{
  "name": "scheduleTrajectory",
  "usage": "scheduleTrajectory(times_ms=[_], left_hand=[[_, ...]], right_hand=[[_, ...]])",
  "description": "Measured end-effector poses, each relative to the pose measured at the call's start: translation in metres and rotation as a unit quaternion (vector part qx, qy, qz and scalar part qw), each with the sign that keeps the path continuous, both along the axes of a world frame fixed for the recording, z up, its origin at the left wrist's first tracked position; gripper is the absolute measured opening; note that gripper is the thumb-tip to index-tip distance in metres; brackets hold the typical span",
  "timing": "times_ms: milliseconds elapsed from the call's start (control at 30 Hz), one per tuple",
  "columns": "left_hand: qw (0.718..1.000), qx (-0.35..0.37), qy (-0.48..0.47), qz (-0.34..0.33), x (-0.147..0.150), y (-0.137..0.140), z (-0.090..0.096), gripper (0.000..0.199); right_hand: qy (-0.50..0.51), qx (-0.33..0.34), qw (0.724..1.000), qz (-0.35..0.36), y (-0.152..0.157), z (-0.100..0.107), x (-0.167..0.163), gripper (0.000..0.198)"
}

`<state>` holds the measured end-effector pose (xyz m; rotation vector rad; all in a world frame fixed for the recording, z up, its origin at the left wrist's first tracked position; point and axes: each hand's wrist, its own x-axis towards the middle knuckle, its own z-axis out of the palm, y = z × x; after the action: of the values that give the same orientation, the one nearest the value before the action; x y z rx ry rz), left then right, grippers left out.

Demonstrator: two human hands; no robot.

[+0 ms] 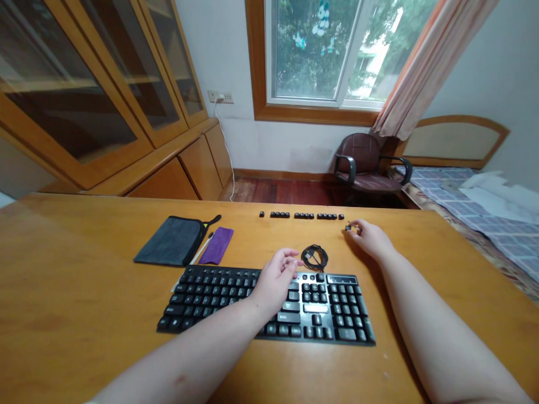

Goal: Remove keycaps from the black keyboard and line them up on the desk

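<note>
A black keyboard [236, 292] lies on the wooden desk, with bare strips showing near its top edge. My left hand [278, 283] rests over its upper middle, fingers loosely bent and slightly apart, with nothing visible in them. Farther right, my right hand [370, 238] pinches a small black keycap [347, 228] between thumb and fingertips, at or just above the desk. Left of that keycap, a row of loose black keycaps [304, 216] runs along the far part of the desk in small groups. A single keycap [341, 216] sits at the row's right end.
The coiled black cable [315, 258] lies behind the keyboard. To the left are a dark grey cloth [168, 241], a purple cloth [217, 245] and a thin white brush [204, 247]. Beyond the desk's far edge [400, 212] stands a maroon armchair [362, 157].
</note>
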<state>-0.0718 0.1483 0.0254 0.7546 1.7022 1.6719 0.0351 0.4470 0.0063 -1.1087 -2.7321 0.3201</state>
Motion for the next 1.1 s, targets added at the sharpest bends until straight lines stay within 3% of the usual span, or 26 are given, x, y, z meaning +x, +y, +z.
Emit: scheduleTrajectory(times_ms=[267,433,700,1100], left_hand=[[1.0,0.008,-0.012,0.009,0.001,0.0,0.002,0.022],[1.0,0.003,-0.008,0.006,0.002,-0.001,0.004,0.021],[1.0,0.006,-0.002,0.004,0.001,0.0,0.004,0.02],[1.0,0.007,-0.001,0.0,0.001,-0.001,0.001,0.02]], right_hand=[[-0.011,-0.01,0.998,-0.056,0.016,-0.01,0.003,0.043],[0.004,-0.011,0.999,-0.046,0.015,-0.01,0.002,0.036],[0.001,-0.002,0.995,-0.097,0.018,-0.01,0.003,0.041],[0.028,-0.012,0.996,-0.082,0.01,-0.01,-0.004,0.031]])
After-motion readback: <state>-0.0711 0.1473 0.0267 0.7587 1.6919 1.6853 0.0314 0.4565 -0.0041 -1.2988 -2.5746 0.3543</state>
